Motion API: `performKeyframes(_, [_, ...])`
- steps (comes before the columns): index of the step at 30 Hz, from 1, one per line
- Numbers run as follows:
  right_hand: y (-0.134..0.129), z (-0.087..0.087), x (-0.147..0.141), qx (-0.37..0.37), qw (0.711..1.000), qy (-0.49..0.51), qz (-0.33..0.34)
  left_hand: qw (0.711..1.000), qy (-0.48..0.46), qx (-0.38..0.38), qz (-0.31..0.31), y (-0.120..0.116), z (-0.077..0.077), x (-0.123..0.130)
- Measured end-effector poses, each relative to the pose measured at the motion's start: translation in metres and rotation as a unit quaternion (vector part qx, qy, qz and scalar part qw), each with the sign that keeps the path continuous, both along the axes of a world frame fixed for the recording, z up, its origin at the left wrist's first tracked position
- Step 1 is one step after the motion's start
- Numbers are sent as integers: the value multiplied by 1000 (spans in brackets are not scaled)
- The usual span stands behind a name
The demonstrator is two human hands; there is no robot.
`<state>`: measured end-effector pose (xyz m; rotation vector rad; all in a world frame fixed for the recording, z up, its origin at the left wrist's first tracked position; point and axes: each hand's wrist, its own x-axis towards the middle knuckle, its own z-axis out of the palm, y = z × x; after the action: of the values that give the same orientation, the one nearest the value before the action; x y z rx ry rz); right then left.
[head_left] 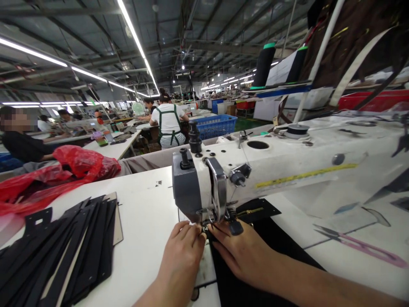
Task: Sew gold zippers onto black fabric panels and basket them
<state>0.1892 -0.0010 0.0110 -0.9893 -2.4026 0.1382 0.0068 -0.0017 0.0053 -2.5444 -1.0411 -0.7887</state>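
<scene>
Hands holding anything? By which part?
Right hand lies on the black fabric, by the sewing machine head; whether it grips can't be told. Left hand: hold hidden, if any.

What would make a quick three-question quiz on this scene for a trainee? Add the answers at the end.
1. Multiple choice: what colour is the plastic bag beyond the stack of strips? A) blue B) red C) green
2. True or false: the snips lie on top of the stack of strips.
3. Short answer: which of the person's hands lies over the black cloth?

Key:
1. B, red.
2. False: the snips lie on the table, on the opposite side from the stack of strips.
3. The right hand.
</scene>
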Motion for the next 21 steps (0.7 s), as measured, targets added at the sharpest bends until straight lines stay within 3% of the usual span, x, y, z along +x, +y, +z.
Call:
performKeyframes(8, [4,-5,0,21,999,19,-15,999,17,-30,22,0,-1,0])
performKeyframes(12, [-2,-4,9,68,994,-35,-82,998,10,-51,26,-4,9,-3])
performKeyframes(15, [-32,-2,22,89,984,-102,-114,997,-2,-82,9,-15,23,-7])
performKeyframes(21, [-100,-8,31,188,975,-116,2,989,-6,-147,-10,-44,33,-11])
